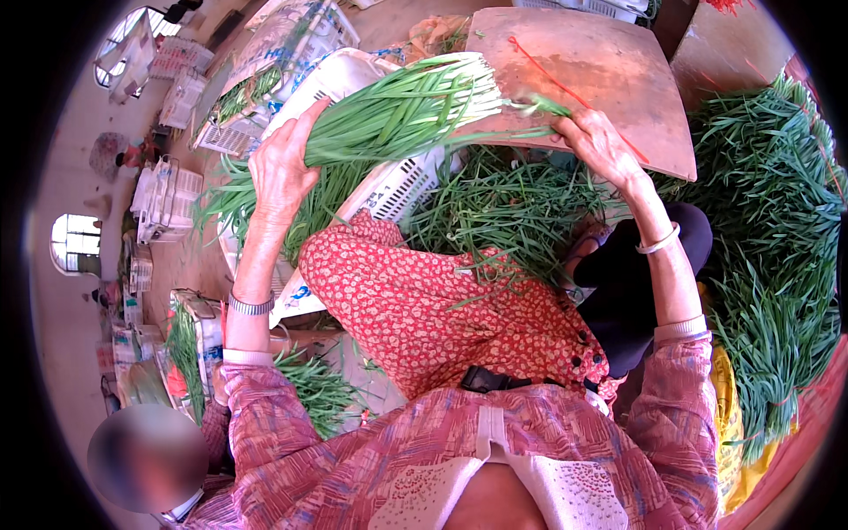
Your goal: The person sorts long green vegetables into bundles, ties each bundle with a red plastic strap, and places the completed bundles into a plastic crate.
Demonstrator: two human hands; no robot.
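A bundle of flat-leaved greens, likely Chinese chives [404,109], lies across the space in front of me, its white stem ends to the right. My left hand [285,159] grips its leafy end. Between the fingers of my right hand [599,142] are a few thin green leaves [546,105], stretched out beside the white ends. Under the bundle stands a white plastic crate [397,192] with more greens in it. Behind my right hand is a worn wooden board [583,86], with a red string [546,71] lying across it.
Loose leaves [503,212] are heaped below the board, before my knees. A large pile of greens [762,265] rises at the right, beside a yellow sack [725,391]. At lower left sits another person [215,424], near more greens [318,391]. Stacked white crates [169,202] line the left.
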